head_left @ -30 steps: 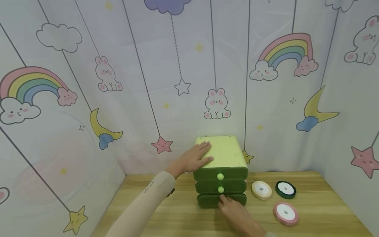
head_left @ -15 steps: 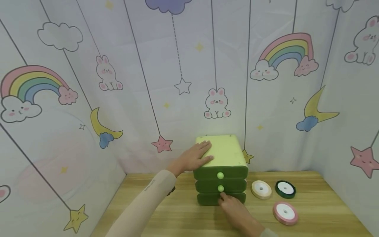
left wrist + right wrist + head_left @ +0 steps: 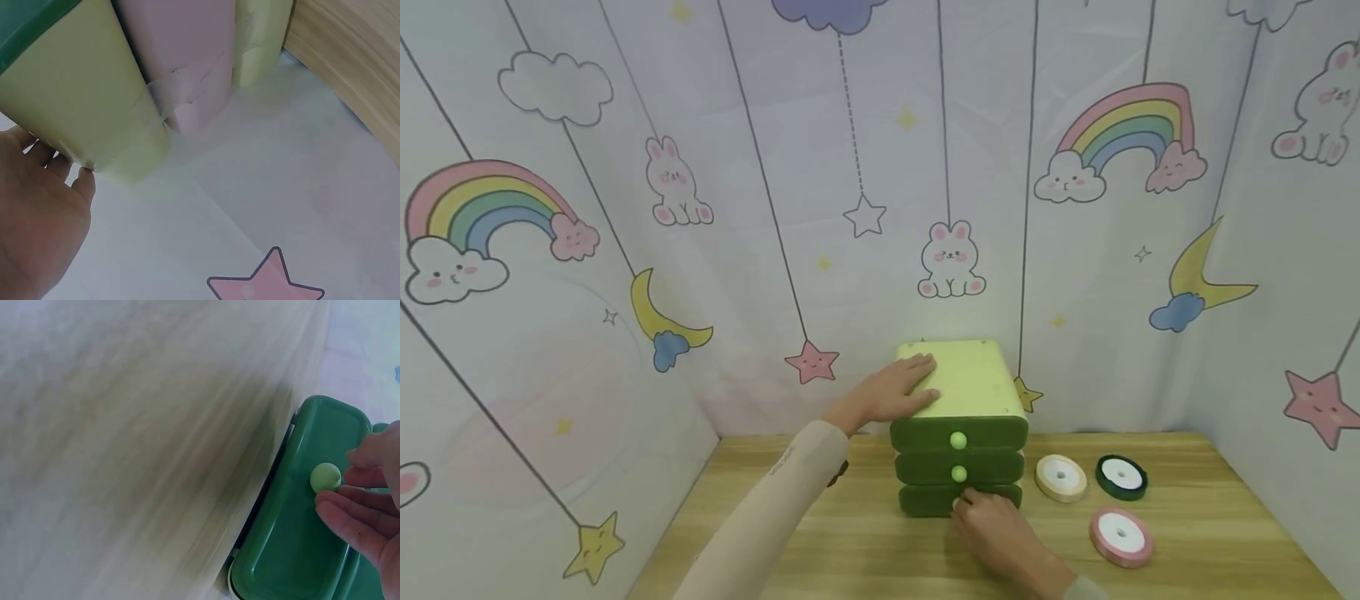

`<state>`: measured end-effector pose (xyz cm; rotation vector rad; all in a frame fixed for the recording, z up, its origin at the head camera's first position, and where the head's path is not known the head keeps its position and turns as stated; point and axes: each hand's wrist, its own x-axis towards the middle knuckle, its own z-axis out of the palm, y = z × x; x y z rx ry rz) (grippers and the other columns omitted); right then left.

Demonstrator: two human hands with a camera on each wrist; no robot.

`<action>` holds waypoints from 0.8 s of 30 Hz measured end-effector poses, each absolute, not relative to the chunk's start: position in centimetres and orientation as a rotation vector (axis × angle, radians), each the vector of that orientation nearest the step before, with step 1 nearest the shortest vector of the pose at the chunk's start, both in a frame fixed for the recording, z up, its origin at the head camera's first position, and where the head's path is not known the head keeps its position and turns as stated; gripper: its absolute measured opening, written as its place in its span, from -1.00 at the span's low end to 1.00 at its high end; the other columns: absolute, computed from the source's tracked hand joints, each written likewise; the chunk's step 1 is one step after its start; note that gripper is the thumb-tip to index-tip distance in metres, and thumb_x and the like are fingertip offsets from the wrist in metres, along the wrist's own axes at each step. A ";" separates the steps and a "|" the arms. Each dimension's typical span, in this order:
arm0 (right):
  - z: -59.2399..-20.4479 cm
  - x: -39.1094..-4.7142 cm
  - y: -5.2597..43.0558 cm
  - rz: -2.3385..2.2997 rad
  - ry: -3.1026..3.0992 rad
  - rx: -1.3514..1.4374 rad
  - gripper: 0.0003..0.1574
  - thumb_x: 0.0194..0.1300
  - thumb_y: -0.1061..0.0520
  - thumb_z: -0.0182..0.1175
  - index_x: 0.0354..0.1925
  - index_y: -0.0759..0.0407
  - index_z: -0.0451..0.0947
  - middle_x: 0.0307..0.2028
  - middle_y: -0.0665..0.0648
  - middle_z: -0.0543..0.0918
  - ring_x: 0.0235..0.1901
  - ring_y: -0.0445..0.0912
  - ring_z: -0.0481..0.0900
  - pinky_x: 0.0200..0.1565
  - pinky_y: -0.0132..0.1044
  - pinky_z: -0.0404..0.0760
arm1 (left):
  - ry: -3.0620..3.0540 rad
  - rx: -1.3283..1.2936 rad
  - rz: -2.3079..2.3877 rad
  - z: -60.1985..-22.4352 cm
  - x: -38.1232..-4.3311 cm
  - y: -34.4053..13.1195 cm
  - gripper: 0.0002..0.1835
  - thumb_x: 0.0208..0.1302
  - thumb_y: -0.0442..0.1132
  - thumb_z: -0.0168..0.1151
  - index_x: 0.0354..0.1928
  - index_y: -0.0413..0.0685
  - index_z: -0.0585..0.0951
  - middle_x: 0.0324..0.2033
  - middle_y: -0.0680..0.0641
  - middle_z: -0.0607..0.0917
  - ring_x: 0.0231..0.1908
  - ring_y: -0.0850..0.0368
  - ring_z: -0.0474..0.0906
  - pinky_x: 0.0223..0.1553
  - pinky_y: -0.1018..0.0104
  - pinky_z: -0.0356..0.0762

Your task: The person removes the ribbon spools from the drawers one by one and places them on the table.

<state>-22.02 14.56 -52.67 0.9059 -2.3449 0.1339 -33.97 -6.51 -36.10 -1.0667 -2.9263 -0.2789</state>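
A small drawer cabinet (image 3: 973, 379) with a pale yellow top and dark green drawer fronts stands against the backdrop. My left hand (image 3: 891, 392) rests on its top near the left edge, fingers extended and thumb apart. Round light green knobs mark the upper drawer (image 3: 917, 435) and middle drawer (image 3: 921, 467). At the bottom drawer (image 3: 923, 500), my right hand (image 3: 996, 527) has its fingertips right at the knob (image 3: 324, 478). In the right wrist view those fingers lie loosely beside and below the knob. The drawer fronts are stacked nearly flush.
Three ribbon rolls lie right of the cabinet on the wooden table (image 3: 820, 554): a cream ribbon roll (image 3: 1042, 479), a dark green ribbon roll (image 3: 1101, 477) and a pink ribbon roll (image 3: 1097, 543). A printed cloth backdrop (image 3: 760, 167) encloses the table at the back and sides.
The bottom drawer has slid inward, and the dark gap above its front has closed. My right hand has moved slightly forward with it; my left hand stays on the cabinet top.
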 end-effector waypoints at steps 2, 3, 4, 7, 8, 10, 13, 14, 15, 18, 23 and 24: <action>-52.4 -22.1 14.6 0.176 -2.340 0.895 -0.81 0.15 0.09 0.38 -0.56 -0.01 0.60 -0.57 -0.13 0.54 -0.61 -0.33 0.43 -0.60 -0.47 0.44 | -2.924 -1.068 -0.321 -36.0 -34.2 -6.5 -0.19 0.45 0.35 -0.27 0.55 0.04 0.06 0.56 0.02 0.06 0.57 0.10 -0.08 0.58 0.16 -0.04; -52.3 -22.1 14.6 0.190 -2.340 0.889 -0.81 0.14 0.09 0.38 -0.56 -0.01 0.61 -0.58 -0.14 0.54 -0.61 -0.34 0.43 -0.60 -0.47 0.44 | -2.921 -1.065 -0.351 -35.9 -34.2 -6.6 -0.19 0.45 0.34 -0.24 0.55 0.03 0.08 0.56 0.01 0.09 0.57 0.09 -0.06 0.58 0.16 -0.03; -52.1 -22.1 14.6 0.205 -2.342 0.885 -0.81 0.15 0.09 0.39 -0.56 -0.01 0.61 -0.58 -0.14 0.53 -0.61 -0.34 0.42 -0.60 -0.48 0.43 | -2.913 -1.062 -0.390 -35.8 -34.3 -6.6 -0.21 0.45 0.32 -0.20 0.54 0.01 0.11 0.55 -0.01 0.12 0.56 0.07 -0.03 0.57 0.15 -0.01; -51.5 -22.2 14.7 0.238 -2.337 0.872 -0.84 0.13 0.09 0.40 -0.54 -0.02 0.65 -0.56 -0.15 0.55 -0.60 -0.35 0.44 -0.59 -0.51 0.44 | -2.878 -1.035 -0.547 -35.6 -34.3 -7.0 -0.27 0.46 0.21 -0.08 0.50 -0.06 0.21 0.50 -0.08 0.26 0.53 0.00 0.10 0.56 0.10 0.06; -51.3 -22.2 14.7 0.243 -2.331 0.865 -0.85 0.12 0.09 0.41 -0.54 -0.02 0.66 -0.56 -0.16 0.56 -0.60 -0.36 0.44 -0.58 -0.51 0.45 | -2.864 -1.022 -0.584 -35.6 -34.3 -7.2 -0.29 0.46 0.18 -0.06 0.48 -0.07 0.24 0.47 -0.09 0.30 0.51 -0.02 0.15 0.55 0.10 0.09; -50.8 -22.1 15.0 0.266 -2.325 0.850 -0.87 0.10 0.08 0.43 -0.52 -0.03 0.67 -0.54 -0.16 0.58 -0.57 -0.37 0.46 -0.56 -0.52 0.46 | -2.835 -0.994 -0.650 -35.5 -34.1 -7.6 -0.33 0.46 0.12 -0.02 0.45 -0.10 0.29 0.43 -0.12 0.37 0.47 -0.05 0.23 0.52 0.06 0.15; -49.7 -21.7 15.5 0.345 -2.320 0.830 -0.89 0.07 0.12 0.46 -0.49 -0.01 0.68 -0.51 -0.16 0.60 -0.54 -0.38 0.47 -0.52 -0.53 0.48 | -2.805 -0.944 -0.724 -35.5 -33.3 -8.4 -0.38 0.46 0.08 0.01 0.41 -0.11 0.35 0.39 -0.14 0.43 0.43 -0.08 0.30 0.47 0.03 0.25; -49.3 -21.6 15.8 0.375 -2.313 0.825 -0.88 0.05 0.13 0.47 -0.49 0.00 0.68 -0.51 -0.15 0.60 -0.54 -0.38 0.47 -0.52 -0.54 0.48 | -2.803 -0.920 -0.748 -35.5 -33.0 -8.7 -0.39 0.46 0.08 0.02 0.40 -0.10 0.36 0.39 -0.14 0.43 0.41 -0.08 0.32 0.44 0.02 0.30; -48.7 -21.5 16.0 0.398 -2.299 0.824 -0.87 0.04 0.15 0.48 -0.49 0.01 0.68 -0.51 -0.15 0.60 -0.54 -0.38 0.48 -0.53 -0.56 0.47 | -2.796 -0.894 -0.766 -35.5 -32.6 -9.1 -0.40 0.46 0.08 0.03 0.39 -0.09 0.38 0.39 -0.14 0.43 0.40 -0.08 0.34 0.41 0.02 0.35; -47.0 -21.4 16.8 0.427 -2.236 0.806 -0.83 -0.03 0.20 0.52 -0.49 0.04 0.68 -0.51 -0.13 0.63 -0.55 -0.37 0.52 -0.54 -0.59 0.47 | -2.776 -0.829 -0.822 -35.7 -31.6 -10.4 -0.44 0.46 0.08 0.04 0.35 -0.08 0.44 0.35 -0.11 0.47 0.32 -0.07 0.44 0.28 0.05 0.51; -44.4 -21.6 18.8 0.456 -2.136 0.795 -0.76 -0.14 0.25 0.57 -0.50 0.05 0.68 -0.53 -0.12 0.65 -0.58 -0.40 0.54 -0.55 -0.68 0.43 | -2.746 -0.727 -0.919 -36.4 -29.8 -12.7 -0.57 0.46 0.08 0.04 0.18 -0.01 0.54 0.18 -0.10 0.61 0.15 -0.03 0.59 0.16 0.07 0.61; -43.9 -21.6 19.3 0.475 -2.124 0.798 -0.76 -0.14 0.26 0.57 -0.50 0.05 0.68 -0.53 -0.12 0.66 -0.59 -0.41 0.52 -0.55 -0.69 0.41 | -2.744 -0.697 -0.915 -36.5 -29.4 -13.2 -0.59 0.46 0.09 0.05 0.14 0.01 0.54 0.15 -0.10 0.63 0.12 -0.02 0.61 0.15 0.07 0.61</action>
